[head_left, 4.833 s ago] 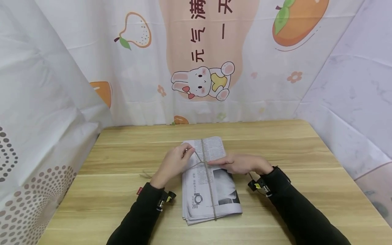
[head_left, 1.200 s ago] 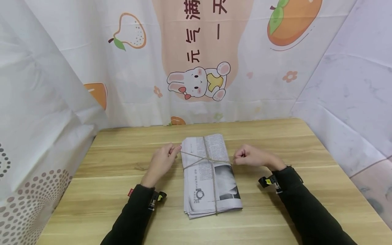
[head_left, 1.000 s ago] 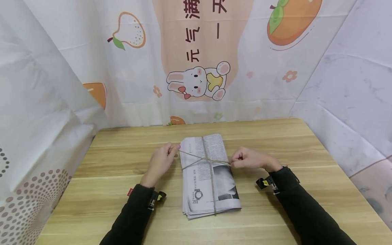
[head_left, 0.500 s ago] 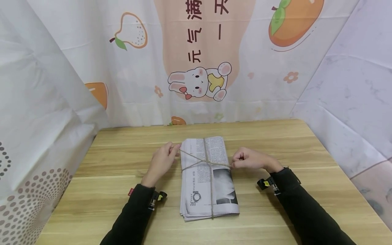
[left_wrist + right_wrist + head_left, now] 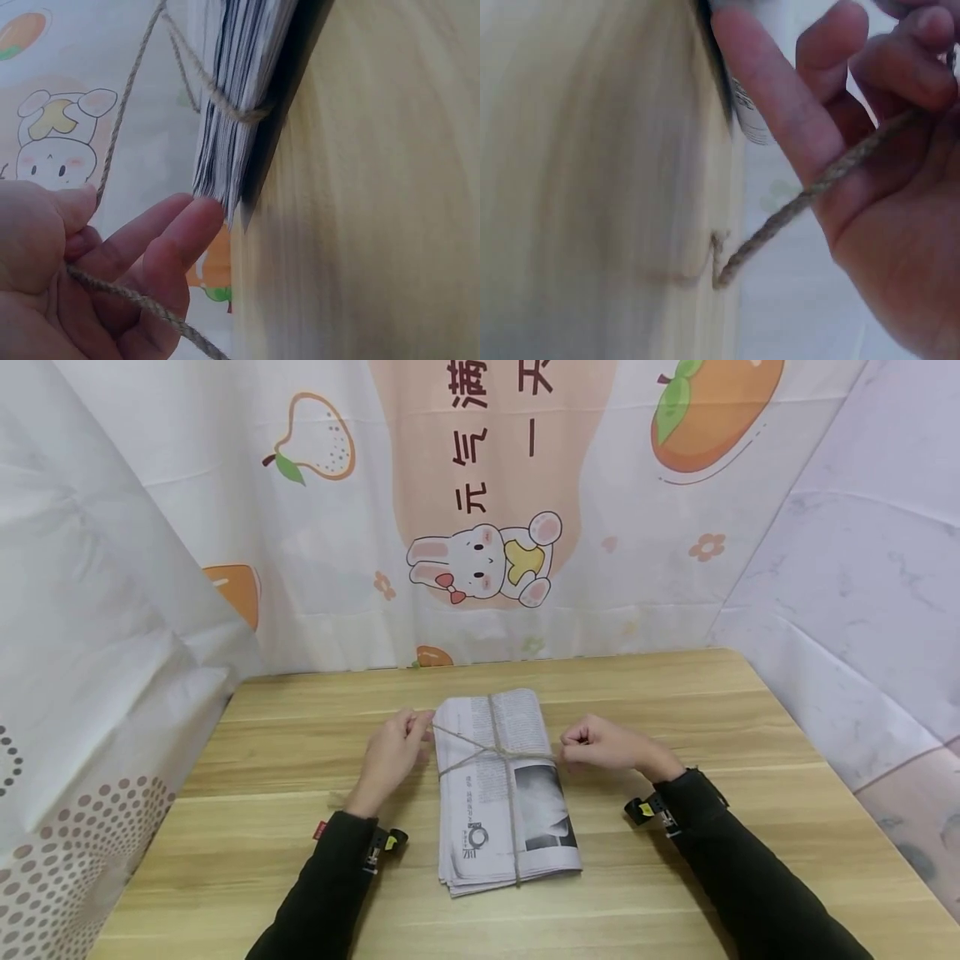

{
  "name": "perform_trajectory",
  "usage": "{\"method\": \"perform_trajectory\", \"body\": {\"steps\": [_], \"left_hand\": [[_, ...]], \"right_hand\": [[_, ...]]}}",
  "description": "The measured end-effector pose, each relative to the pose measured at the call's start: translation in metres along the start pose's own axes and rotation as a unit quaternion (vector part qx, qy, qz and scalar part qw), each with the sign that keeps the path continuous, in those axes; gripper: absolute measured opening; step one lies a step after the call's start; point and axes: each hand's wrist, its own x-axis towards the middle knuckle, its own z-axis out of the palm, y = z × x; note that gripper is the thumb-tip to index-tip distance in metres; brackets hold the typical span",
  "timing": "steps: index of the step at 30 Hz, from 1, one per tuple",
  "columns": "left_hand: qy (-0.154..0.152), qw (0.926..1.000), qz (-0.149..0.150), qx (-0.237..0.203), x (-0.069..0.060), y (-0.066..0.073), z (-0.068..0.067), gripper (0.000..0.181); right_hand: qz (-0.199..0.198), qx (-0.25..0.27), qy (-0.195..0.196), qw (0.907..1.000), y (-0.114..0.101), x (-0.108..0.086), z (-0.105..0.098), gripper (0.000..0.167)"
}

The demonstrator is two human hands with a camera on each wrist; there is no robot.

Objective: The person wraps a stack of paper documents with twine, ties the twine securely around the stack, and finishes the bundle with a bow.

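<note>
Brown twine (image 5: 500, 751) binds the papers (image 5: 487, 802), which lie flat in the middle of the tabletop (image 5: 622, 893). From the head view, the left hand (image 5: 393, 756) and right hand (image 5: 611, 746) hold strands just beyond the papers' left and right edges, probably set opposite to tension the crossing on top. From the left wrist, thumb and finger pinch a straight, seemingly taut strand; the other fingers extend loosely toward the papers, the tail crossing the palm. From the right wrist, most fingers curl about the twine, one straighter; its tail runs over the palm, perhaps steadying the grip.
</note>
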Motion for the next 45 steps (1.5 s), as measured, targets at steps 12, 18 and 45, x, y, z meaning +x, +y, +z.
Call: {"method": "perform_trajectory", "body": {"steps": [12,18,45], "left_hand": [[-0.063,0.9863,-0.106,-0.109,0.002,-0.002,0.003,0.047],[-0.099,0.9783,-0.104,-0.149,0.004,-0.001,0.000,0.049],[-0.055,0.9808,-0.056,-0.179,0.006,-0.009,-0.013,0.041]], "right_hand": [[0.019,0.011,-0.028,0.9994,0.006,0.003,0.005,0.039],[0.032,0.042,-0.024,0.9983,0.004,0.000,0.003,0.036],[0.109,-0.030,0.087,0.9898,0.003,-0.005,-0.015,0.035]]}}
